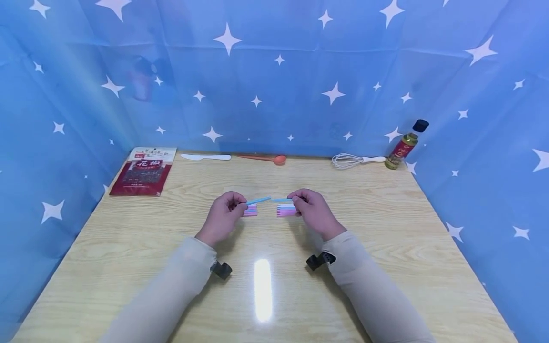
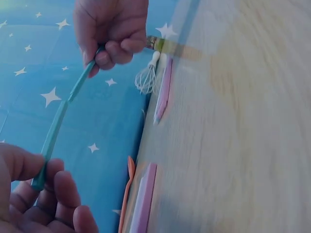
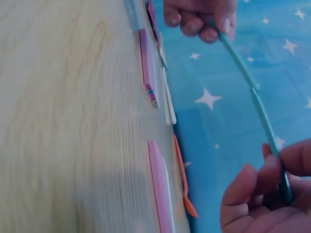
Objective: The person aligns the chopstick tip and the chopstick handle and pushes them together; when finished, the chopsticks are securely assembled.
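My left hand (image 1: 224, 213) pinches a slim blue-green stick (image 1: 259, 200) between thumb and fingers. Another stick of the same colour (image 1: 280, 200) is pinched in my right hand (image 1: 313, 212). Their inner ends meet or nearly meet in mid-air; whether they are joined I cannot tell. Below the hands, two flat rows of slim sticks lie on the table, mostly pink with some blue and white. One row (image 1: 250, 214) is partly hidden by the left hand, the other (image 1: 285, 213) by the right. A narrow space separates the rows.
Along the table's (image 1: 377, 267) back edge lie a red spice packet (image 1: 143, 174), a white knife (image 1: 206, 157), an orange spoon (image 1: 279, 160) and a white-handled whisk (image 1: 349, 160). An oil bottle (image 1: 403, 147) stands at the back right. A blue star-patterned curtain (image 1: 274, 105) surrounds the table.
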Tool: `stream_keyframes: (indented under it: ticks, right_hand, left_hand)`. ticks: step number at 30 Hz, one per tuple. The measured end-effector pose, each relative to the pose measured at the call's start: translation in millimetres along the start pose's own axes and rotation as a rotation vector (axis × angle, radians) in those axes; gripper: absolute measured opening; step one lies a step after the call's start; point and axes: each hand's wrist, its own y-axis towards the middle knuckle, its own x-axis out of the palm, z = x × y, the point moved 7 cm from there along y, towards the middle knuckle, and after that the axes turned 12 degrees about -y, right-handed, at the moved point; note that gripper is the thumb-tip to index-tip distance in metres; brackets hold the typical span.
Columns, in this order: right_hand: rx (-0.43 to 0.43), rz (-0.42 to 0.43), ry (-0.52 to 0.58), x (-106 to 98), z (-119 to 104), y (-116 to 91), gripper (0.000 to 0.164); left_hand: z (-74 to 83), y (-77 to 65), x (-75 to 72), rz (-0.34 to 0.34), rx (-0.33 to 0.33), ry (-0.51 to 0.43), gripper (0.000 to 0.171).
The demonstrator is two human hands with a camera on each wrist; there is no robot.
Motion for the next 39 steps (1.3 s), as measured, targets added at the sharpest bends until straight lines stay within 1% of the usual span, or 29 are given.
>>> stream_keyframes:
  ticks: [4, 9, 13, 17, 23, 30, 39]
  right_hand:
    - [0.002, 0.032, 0.045, 2.3, 0.4, -0.6, 0.025]
    - [-0.043, 0.102, 0.094, -0.4, 2.6, -2.6, 0.02]
    - [-0.077, 0.146, 0.132, -4.4, 2.0, -3.7, 0.018]
    - [-0.109, 0.156, 0.139, -1.6, -0.3, -2.7, 0.017]
    - [-0.107, 0.163, 0.13, 1.6, 0.3, -3.1, 0.015]
    - [-0.118, 0.163, 0.131, 0.5, -0.3, -2.6, 0.014]
    - [-0.12, 0.16, 0.125, 1.2, 1.5, -4.0, 0.014]
  left_hand:
    - [-4.0, -1.9, 4.5, 0.011, -0.009, -0.032, 0.007]
    - [-5.7, -1.1, 5.0, 0.006, 0.028, -0.055, 0.008]
    - [-7.0, 0.8, 4.0, 0.018, 0.033, -0.096, 0.009]
    - [-6.1, 0.6, 2.7, 0.02, 0.041, -0.116, 0.01]
    - [-4.9, -0.2, 4.2, 0.01, 0.044, -0.114, 0.009]
    - [-5.4, -0.2, 1.7, 0.049, 0.046, -0.112, 0.01]
    - [-8.3, -0.1, 0.1, 0.077, 0.044, -0.118, 0.009]
